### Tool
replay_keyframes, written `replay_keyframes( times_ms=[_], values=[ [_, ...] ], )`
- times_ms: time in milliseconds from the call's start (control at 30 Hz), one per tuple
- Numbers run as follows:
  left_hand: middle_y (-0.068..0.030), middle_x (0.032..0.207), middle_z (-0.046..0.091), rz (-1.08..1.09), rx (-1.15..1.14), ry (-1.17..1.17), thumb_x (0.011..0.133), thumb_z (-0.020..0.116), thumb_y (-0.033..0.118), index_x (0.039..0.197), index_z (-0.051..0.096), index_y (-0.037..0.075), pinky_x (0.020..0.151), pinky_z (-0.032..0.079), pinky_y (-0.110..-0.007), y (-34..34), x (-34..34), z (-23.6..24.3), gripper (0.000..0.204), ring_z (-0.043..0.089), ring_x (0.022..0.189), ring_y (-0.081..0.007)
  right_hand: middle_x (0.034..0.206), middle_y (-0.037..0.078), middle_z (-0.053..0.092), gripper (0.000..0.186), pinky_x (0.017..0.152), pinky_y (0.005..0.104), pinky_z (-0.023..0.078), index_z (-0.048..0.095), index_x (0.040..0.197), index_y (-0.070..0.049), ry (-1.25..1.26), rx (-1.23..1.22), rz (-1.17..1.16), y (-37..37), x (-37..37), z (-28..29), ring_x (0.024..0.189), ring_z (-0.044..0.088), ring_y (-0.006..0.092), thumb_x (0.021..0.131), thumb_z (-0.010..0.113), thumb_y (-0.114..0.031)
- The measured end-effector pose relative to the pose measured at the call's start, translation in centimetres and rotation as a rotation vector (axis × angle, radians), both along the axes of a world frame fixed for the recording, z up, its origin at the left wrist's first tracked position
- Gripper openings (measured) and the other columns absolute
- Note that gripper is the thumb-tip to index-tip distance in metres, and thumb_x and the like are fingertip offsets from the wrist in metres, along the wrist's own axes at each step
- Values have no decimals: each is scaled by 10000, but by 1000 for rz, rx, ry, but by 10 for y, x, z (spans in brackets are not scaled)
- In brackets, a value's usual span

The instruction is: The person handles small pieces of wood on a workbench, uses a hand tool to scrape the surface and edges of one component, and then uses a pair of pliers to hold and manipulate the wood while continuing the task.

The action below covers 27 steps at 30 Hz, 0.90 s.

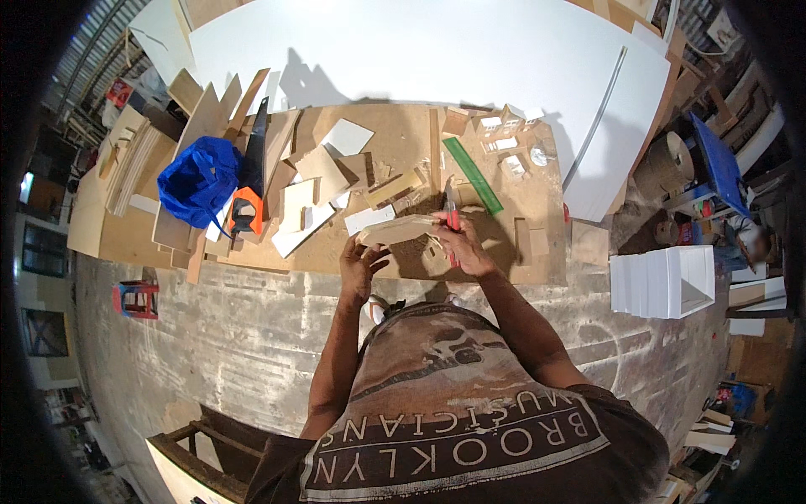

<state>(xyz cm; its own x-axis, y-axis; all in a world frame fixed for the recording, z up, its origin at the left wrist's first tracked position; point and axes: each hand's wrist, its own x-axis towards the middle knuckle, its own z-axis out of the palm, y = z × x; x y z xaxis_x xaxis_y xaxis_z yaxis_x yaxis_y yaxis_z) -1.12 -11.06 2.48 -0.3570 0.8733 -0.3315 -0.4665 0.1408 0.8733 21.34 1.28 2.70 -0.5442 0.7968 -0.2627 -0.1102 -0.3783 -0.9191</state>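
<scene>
A thin, light wooden piece with angled ends is held up over the near edge of the workbench. My left hand pinches its left end between thumb and fingers, the other fingers curled below. At its right end, the fingertips of my right hand touch the piece. That same hand is closed around a slim red-handled tool with a narrow metal tip, pointing away from me; its exact kind is hard to make out. Beyond the piece lie a small white-faced board and a wooden strip.
Board offcuts litter the wooden bench top. To the left are a handsaw with an orange handle and a blue bag. A green ruler-like strip and small house-like wooden models lie right. A white panel spans the back.
</scene>
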Motion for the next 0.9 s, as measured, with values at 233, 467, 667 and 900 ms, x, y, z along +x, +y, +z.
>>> replay_keyframes(
  times_ms=[233, 467, 667, 900],
  values=[
    [-161, 1210, 648, -23, 51, 6, 951, 690, 141, 1413, 469, 72, 880, 562, -408, 4, 0, -3, 517, 695, 1062, -284, 762, -52, 527, 337, 474, 195, 352, 619, 1254, -42, 80, -99, -54, -6, 9, -6, 568, 448, 32, 947, 689, -161],
    [-152, 1194, 656, -29, 68, -94, 936, 693, 50, 1408, 473, 27, 910, 568, -392, 13, 16, 4, 520, 671, 1104, -272, 780, -39, 555, 296, 445, 203, 345, 631, 1216, -29, 70, -43, -153, -13, 20, -5, 545, 465, 34, 962, 690, -169],
    [-121, 1273, 626, -112, 122, -117, 925, 695, 18, 1391, 493, 9, 935, 556, -368, 27, 29, 3, 507, 635, 1157, -236, 769, -46, 533, 270, 431, 200, 350, 632, 1170, -51, 36, -66, -232, -14, 40, -7, 534, 468, 40, 940, 716, -164],
    [-111, 1201, 663, -171, 93, -66, 940, 712, 137, 1200, 584, 58, 950, 530, -425, 35, 54, 21, 301, 660, 1144, -265, 738, -36, 534, 202, 404, 208, 341, 611, 1078, -83, 29, -108, -335, -11, 62, 2, 508, 474, 49, 955, 702, -215]
  ],
)
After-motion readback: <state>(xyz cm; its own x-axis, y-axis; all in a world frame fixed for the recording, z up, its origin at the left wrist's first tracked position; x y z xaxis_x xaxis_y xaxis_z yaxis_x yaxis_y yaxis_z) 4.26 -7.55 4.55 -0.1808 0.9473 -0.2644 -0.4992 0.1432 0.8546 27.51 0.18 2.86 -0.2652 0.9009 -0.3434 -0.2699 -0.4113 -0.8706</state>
